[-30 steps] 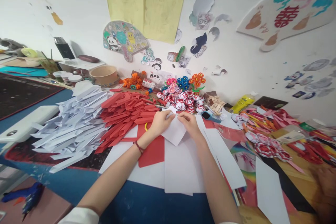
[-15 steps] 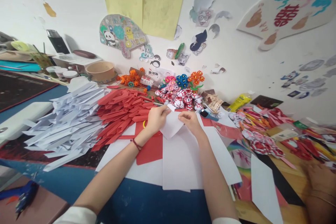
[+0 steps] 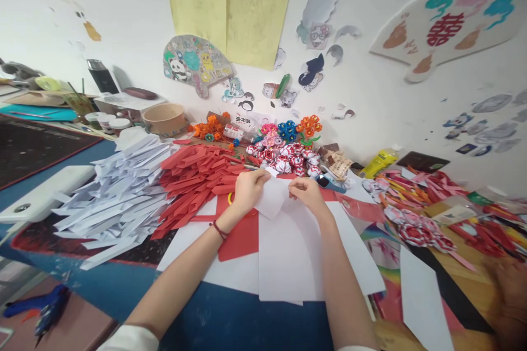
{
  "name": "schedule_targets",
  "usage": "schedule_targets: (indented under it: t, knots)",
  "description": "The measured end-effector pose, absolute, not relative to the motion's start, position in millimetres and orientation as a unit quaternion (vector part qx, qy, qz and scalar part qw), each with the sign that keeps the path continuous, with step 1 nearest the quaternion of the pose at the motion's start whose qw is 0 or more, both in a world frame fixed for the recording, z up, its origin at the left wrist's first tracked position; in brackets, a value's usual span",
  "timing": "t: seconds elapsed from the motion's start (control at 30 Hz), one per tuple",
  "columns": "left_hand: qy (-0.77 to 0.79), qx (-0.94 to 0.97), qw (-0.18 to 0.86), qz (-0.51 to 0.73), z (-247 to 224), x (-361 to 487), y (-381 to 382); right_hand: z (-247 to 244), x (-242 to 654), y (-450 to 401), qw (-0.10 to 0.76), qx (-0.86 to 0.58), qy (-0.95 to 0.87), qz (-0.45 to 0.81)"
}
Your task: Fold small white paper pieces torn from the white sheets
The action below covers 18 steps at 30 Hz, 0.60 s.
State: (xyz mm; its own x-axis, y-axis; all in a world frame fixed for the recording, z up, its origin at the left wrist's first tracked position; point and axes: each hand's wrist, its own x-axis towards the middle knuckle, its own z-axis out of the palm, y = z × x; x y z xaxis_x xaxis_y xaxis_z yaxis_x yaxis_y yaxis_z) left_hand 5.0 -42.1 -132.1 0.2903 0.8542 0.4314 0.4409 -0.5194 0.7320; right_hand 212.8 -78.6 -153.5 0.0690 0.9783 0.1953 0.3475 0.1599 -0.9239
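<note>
small white paper (image 3: 272, 198) above larger white sheets (image 3: 286, 263): left hand (image 3: 248, 189) pinches its upper left edge; fingers of the right hand (image 3: 308, 193) lie at its right edge, grip unclear; long axis uncertain.

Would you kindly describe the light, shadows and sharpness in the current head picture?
All in the head view: light is mostly even; a soft shadow lies on the white sheet below the right hand; another shows on the wall beside the black bottle; another person's hand at the lower right edge is dim and blurred.
</note>
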Motion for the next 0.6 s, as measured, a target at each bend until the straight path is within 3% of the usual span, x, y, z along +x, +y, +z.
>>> schedule_targets:
  t: [0.37,0.6]
  knots:
    - [0.409,0.748,0.271,0.447,-136.4,7.5,-42.7,-151.6,214.5,-81.9,0.477,-0.578,-0.584,0.312]
    - [0.443,0.637,0.295,0.557,-133.2,-16.3,-17.9,-153.5,231.7,-85.4,0.531,-0.604,-0.523,0.283]
